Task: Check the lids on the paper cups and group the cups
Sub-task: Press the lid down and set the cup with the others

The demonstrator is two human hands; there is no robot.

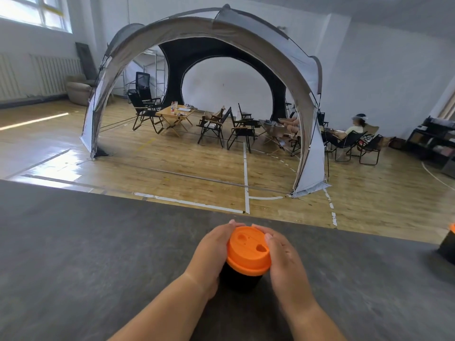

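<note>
Clasping: left hand [211, 252] and right hand [286, 257] wrap the paper cup [240, 279] from both sides.
Fingers: pressed together, curled over the orange lid [247, 249].
Lid: round, smooth, dimpled.
Cup: black, upright on matte grey table [98, 254].

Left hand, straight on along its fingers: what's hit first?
Likely the right hand: the left hand grips the orange lid, its fingers curving round the far rim toward the right fingertips, a small gap apart. Depth unclear.
</note>
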